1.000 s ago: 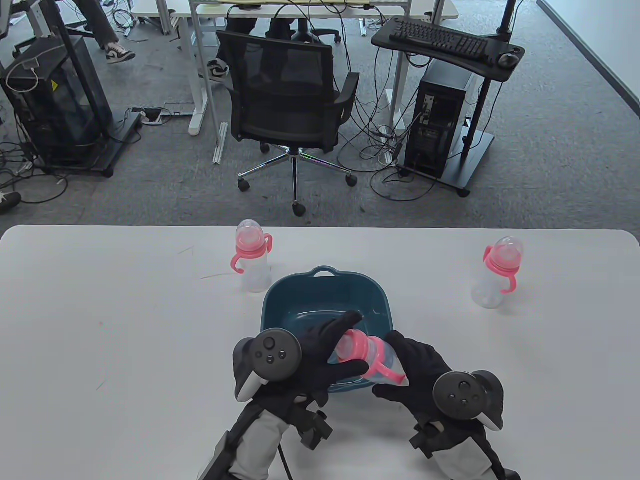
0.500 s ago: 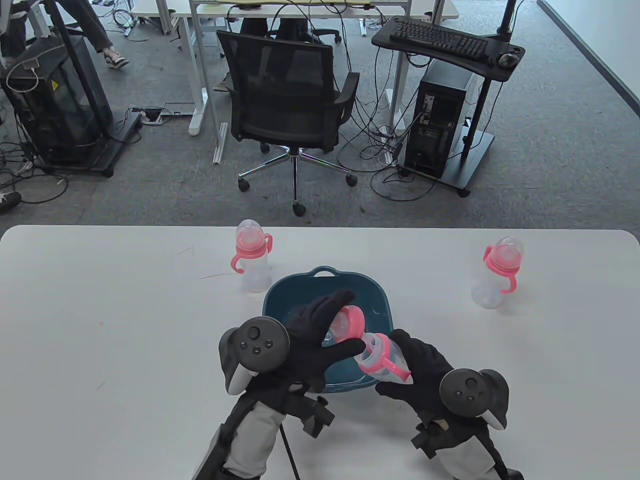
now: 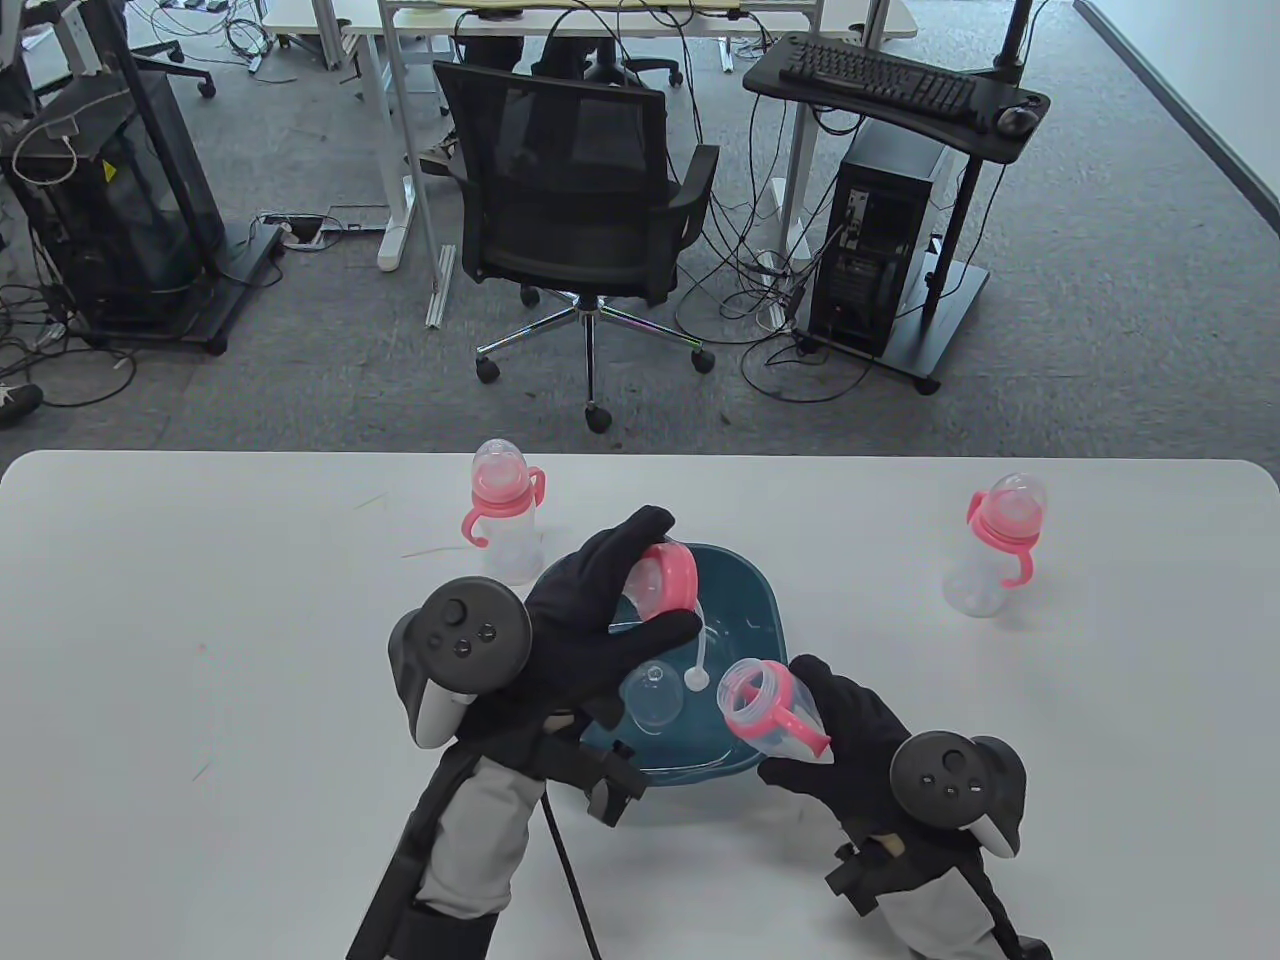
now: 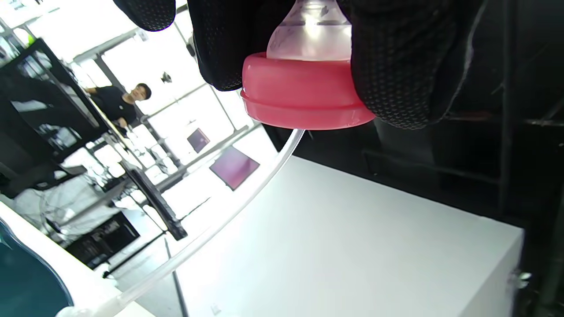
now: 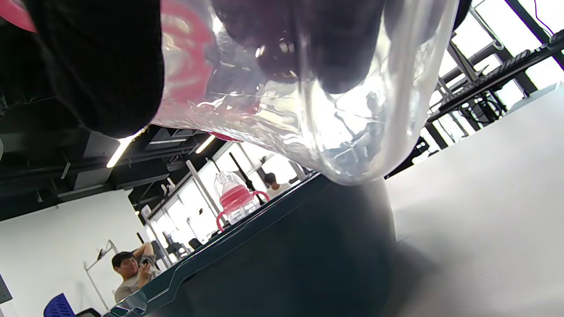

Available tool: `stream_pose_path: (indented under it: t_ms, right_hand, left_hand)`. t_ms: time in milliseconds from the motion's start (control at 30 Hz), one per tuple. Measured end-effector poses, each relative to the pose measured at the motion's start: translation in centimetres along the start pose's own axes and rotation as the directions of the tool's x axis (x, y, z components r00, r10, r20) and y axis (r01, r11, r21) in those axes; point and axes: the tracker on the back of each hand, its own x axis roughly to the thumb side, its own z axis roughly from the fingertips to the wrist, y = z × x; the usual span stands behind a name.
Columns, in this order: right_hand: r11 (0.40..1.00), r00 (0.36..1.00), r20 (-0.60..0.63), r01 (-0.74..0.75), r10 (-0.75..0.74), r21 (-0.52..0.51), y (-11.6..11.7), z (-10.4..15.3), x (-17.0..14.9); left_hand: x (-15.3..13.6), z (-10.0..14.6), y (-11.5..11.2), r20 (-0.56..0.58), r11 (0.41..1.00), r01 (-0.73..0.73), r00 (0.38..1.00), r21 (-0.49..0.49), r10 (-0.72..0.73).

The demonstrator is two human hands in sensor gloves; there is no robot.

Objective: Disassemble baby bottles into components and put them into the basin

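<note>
Since the earlier frames the left hand (image 3: pixel 590 610) has lifted the pink collar with its nipple (image 3: pixel 663 585) clear of the bottle and carried it up and back over the basin (image 3: pixel 765 600); a second ago the two parts were joined between the hands. The left fingers (image 4: pixel 396 66) are clamped round the collar and nipple, and a clear straw (image 3: pixel 702 655) hangs from beneath the collar down into the basin. The right hand (image 3: pixel 850 725) has its fingers wrapped round the open bottle body (image 3: pixel 765 705), which still wears its pink handle ring and is held tilted above the basin's near right rim, mouth toward the left.

This means the first bottle is unscrewed, so the main separation is done. A clear dome cap (image 3: pixel 655 695) already lies in the basin. What likely remains for this bottle is to drop the collar unit and body in, perhaps pulling the straw, nipple and handle ring off first.

Two assembled bottles stand untouched on the table (image 3: pixel 200 600): one (image 3: pixel 505 510) just beyond the basin's far left corner, another (image 3: pixel 995 545) well apart on the right
</note>
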Motion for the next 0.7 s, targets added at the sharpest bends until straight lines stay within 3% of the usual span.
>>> stream_pose_path:
  t_ms: [300, 433, 700]
  right_hand:
    - [1.000, 1.000, -0.022, -0.003, 0.003, -0.004, -0.3, 0.0, -0.4]
    - [1.000, 0.999, -0.033, -0.007, 0.007, 0.005, -0.3, -0.1, -0.6]
    - [1.000, 0.999, -0.046, -0.012, 0.013, 0.008, -0.4, 0.0, -0.8]
  left_hand:
    - [-4.6, -0.2, -0.5, -0.157, 0.976, 0.212, 0.963, -0.054, -0.218]
    - [-7.2, -0.1, -1.9, -0.215, 0.942, 0.303, 0.920, -0.145, -0.329]
    - [-9.6, 0.0, -4.3, -0.238, 0.852, 0.429, 0.831, -0.301, -0.503]
